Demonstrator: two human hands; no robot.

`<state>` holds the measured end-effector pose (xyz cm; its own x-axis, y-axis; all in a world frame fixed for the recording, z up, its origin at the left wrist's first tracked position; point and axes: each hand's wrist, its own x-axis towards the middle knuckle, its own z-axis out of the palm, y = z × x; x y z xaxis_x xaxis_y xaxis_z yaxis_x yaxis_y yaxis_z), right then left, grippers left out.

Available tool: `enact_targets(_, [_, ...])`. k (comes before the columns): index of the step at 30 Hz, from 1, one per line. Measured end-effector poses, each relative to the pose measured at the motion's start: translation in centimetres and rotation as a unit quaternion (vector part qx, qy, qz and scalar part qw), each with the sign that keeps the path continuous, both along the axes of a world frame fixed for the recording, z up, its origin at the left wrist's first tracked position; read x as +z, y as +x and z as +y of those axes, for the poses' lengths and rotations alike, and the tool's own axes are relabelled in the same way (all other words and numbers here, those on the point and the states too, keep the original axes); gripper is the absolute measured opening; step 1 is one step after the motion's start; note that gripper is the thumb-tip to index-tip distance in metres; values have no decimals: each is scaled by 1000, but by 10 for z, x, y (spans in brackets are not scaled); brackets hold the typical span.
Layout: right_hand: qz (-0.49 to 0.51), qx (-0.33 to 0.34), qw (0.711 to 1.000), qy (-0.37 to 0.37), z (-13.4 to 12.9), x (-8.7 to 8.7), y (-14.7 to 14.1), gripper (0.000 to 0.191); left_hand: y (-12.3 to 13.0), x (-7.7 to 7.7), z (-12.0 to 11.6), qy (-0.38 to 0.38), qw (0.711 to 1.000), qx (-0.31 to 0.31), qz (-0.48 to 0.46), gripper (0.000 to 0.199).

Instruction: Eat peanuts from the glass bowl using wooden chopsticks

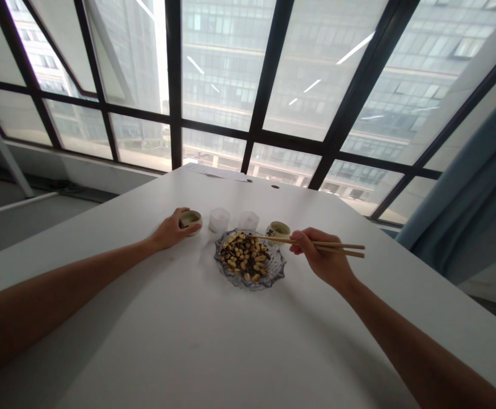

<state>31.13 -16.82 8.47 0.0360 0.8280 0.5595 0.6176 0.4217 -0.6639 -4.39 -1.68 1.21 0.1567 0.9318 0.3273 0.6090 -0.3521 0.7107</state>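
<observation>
My left hand (172, 229) is wrapped round a small greenish ceramic cup (190, 217) standing on the white table. In my right hand (322, 255) is a pair of wooden chopsticks (341, 249), their tips over the far part of a clear glass bowl (277, 271). Peanuts and dark seeds (246, 258) fill much of the bowl; whether the tips hold a piece is too small to tell. A second ceramic cup (278, 229) with a dark character stands behind the chopsticks, to the bowl's right. Two translucent white cups (219, 219) (248, 220) stand between the ceramic ones.
The white table (197, 341) reaches to a wall of dark-framed windows (254, 136). Papers (218, 172) lie at its far end near a small round brown spot (275, 186). A blue curtain (465, 193) hangs at the right.
</observation>
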Motion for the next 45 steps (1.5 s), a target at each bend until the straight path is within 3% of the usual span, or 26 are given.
enact_targets(6, [38, -22, 999, 12, -1, 6, 2, 50, -1, -2, 2, 10, 1000, -4, 3, 92])
enact_targets(10, [115, -23, 993, 13, 1, 8, 2, 52, -1, -3, 2, 14, 1000, 0, 1, 89])
enact_targets(17, [344, 43, 936, -53, 15, 10, 6, 51, 0, -3, -1, 116, 992, -48, 1, 79])
enact_targets(24, [390, 50, 916, -82, 18, 12, 4, 52, -3, -6, -1, 200, 976, -89, 11, 73])
enact_targets(28, [298, 19, 954, 15, 10, 11, 2, 50, -2, -7, -3, 226, 968, -106, 20, 70])
enact_targets(31, [101, -7, 987, 122, -3, 10, 1, 45, -1, -5, -6, 223, 968, -112, 27, 68])
enact_targets(35, [-91, 49, 980, 172, -17, 11, -3, 40, 1, 1, -11, 185, 977, -100, 31, 71])
enact_targets(40, [-137, 78, 971, 179, -19, 12, -5, 35, 2, 6, -14, 132, 987, -80, 32, 75])
enact_targets(45, [-153, 82, 965, 195, -17, 12, -2, 33, 2, 5, -12, 137, 987, -79, 16, 74])
